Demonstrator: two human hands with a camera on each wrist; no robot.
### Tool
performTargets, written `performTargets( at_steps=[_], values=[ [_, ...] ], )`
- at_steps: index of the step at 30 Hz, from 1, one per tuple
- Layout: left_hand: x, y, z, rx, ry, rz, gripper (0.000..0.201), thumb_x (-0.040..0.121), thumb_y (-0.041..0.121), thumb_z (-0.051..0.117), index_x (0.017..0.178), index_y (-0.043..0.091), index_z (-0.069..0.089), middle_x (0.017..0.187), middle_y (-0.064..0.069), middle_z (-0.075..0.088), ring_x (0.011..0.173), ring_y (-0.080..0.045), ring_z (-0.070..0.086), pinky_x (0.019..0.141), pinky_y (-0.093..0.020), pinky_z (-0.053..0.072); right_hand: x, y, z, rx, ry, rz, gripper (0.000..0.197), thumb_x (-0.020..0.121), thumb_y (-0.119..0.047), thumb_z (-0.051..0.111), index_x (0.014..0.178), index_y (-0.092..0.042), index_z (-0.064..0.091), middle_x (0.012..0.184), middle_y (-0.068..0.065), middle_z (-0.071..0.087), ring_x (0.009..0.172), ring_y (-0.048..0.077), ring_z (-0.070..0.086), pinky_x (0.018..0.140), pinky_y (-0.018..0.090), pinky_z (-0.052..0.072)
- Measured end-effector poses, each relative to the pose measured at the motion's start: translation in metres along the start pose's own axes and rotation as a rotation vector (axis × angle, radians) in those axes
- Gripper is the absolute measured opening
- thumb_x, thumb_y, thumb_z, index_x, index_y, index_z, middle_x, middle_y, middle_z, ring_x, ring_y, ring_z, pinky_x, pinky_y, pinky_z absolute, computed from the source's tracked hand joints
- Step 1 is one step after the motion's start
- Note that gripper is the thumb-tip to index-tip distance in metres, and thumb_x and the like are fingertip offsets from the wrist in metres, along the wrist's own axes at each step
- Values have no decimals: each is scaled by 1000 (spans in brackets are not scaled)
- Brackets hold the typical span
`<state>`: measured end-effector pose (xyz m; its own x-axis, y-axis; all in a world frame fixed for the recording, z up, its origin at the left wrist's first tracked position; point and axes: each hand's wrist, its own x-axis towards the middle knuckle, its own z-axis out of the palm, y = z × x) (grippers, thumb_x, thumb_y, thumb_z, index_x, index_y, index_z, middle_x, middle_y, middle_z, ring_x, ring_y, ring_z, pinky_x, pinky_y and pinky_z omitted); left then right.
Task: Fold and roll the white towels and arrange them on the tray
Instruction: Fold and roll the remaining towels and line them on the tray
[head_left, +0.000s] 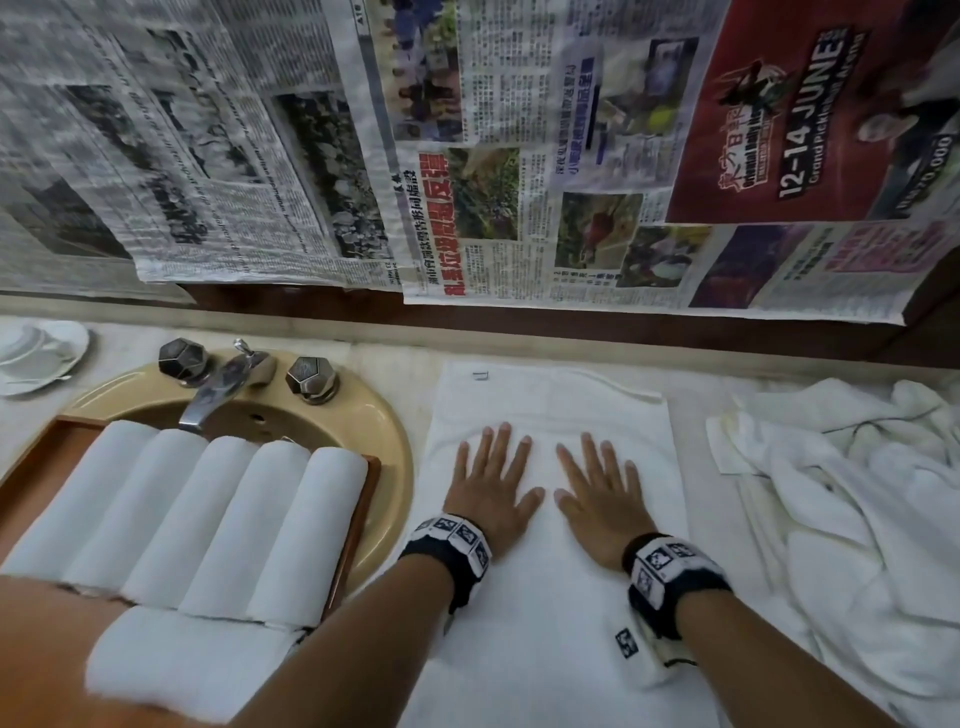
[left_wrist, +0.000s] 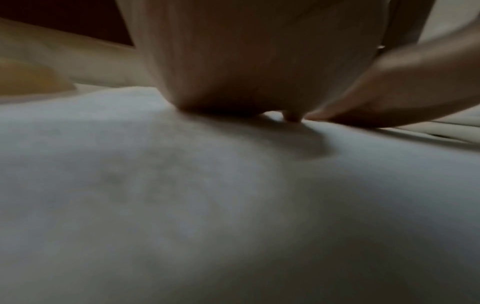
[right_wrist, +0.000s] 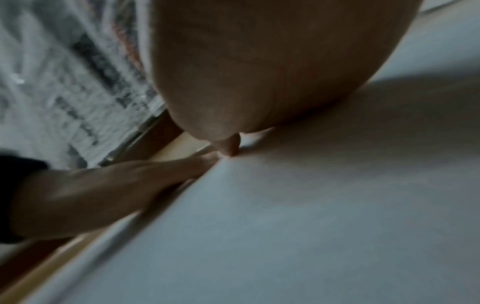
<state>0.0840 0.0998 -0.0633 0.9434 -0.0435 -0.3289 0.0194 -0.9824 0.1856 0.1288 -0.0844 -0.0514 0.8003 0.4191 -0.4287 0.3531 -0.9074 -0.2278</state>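
Observation:
A white towel (head_left: 545, 400) lies folded flat on the counter right of the sink. My left hand (head_left: 491, 480) and right hand (head_left: 597, 496) press on it side by side, palms down, fingers straight and spread. The wooden tray (head_left: 31, 467) sits across the sink and holds several rolled white towels (head_left: 208, 525), with one more roll (head_left: 171, 660) lying crosswise at their near ends. In the left wrist view my left palm (left_wrist: 246, 61) rests on the towel (left_wrist: 207, 195). The right wrist view shows my right palm (right_wrist: 272, 61) on the towel (right_wrist: 311, 205).
A heap of loose white towels (head_left: 857, 509) lies at the right. The beige sink (head_left: 374, 415) with its tap (head_left: 218, 384) and two knobs is at the left, a white dish (head_left: 36, 353) behind it. Newspaper (head_left: 467, 156) covers the wall behind the counter.

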Motion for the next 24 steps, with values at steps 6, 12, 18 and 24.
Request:
performTargets(
  at_steps=[6,12,18,24],
  values=[
    [20,-37,-18,-30,70,-308,82,99,65,8,154,14,-25,158,-13,-38,148,-30,-32,122,-53,-11,21,37,-34,19,12,337,70,102,-56,9,156,-23,-22,159,11,-35,149,30,-28,121,52,-12],
    [66,-4,-24,78,9,17,68,104,53,10,158,23,-20,159,-9,-37,150,-29,-28,122,-55,-9,53,-25,-29,18,8,-13,60,106,-44,12,156,-32,-19,162,3,-30,149,24,-27,121,49,-14],
    [83,-51,-38,54,18,-68,72,98,69,6,157,36,-18,164,-4,-29,152,-25,-22,122,-54,-8,75,32,-39,7,26,127,62,101,-61,13,154,-45,-15,162,-7,-28,152,22,-21,121,44,-15],
    [88,-70,-52,40,-21,-251,77,97,68,4,158,27,-20,165,-6,-26,153,-24,-21,121,-57,-9,78,81,-63,12,-13,322,66,102,-58,11,157,-35,-17,160,-8,-32,151,23,-23,122,49,-10]
  ],
)
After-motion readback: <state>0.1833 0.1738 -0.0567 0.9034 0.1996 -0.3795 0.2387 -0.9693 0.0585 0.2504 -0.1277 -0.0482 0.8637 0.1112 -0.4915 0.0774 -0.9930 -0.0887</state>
